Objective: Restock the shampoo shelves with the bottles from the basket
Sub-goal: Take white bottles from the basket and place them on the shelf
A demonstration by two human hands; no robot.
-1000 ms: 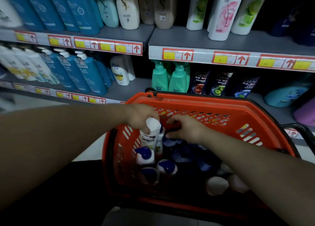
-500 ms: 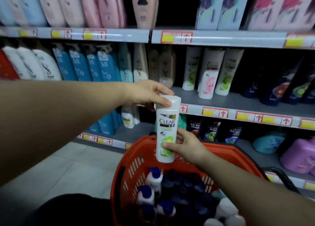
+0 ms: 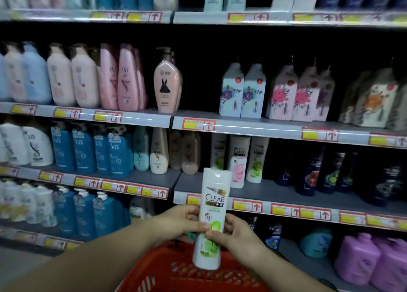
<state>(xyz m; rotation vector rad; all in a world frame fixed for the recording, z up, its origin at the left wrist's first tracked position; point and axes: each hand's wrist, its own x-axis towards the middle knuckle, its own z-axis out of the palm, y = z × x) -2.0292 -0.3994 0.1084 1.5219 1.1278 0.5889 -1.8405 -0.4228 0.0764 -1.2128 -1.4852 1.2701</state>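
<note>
A white Clear shampoo bottle [image 3: 212, 212] with a green label stands upright in front of me, above the orange basket [image 3: 158, 272]. My left hand [image 3: 180, 222] grips its middle from the left. On the other side, my right hand [image 3: 233, 236] clasps the lower part. Straight behind the bottle, matching white Clear bottles [image 3: 239, 162] stand on the grey shelf [image 3: 275, 195]. The basket's inside is out of sight below the frame.
Dark Clear bottles [image 3: 330, 173] fill the same shelf to the right. Blue bottles [image 3: 88, 151] and beige ones [image 3: 174, 153] stand to the left. Pink bottles [image 3: 123, 78] and floral packs [image 3: 275, 93] occupy the shelf above, purple jugs [image 3: 372, 258] the bottom right.
Both hands lifted the white bottle out of the basket and up toward the shelves. My left hand slid from its cap to its middle. The view tilted upward.
</note>
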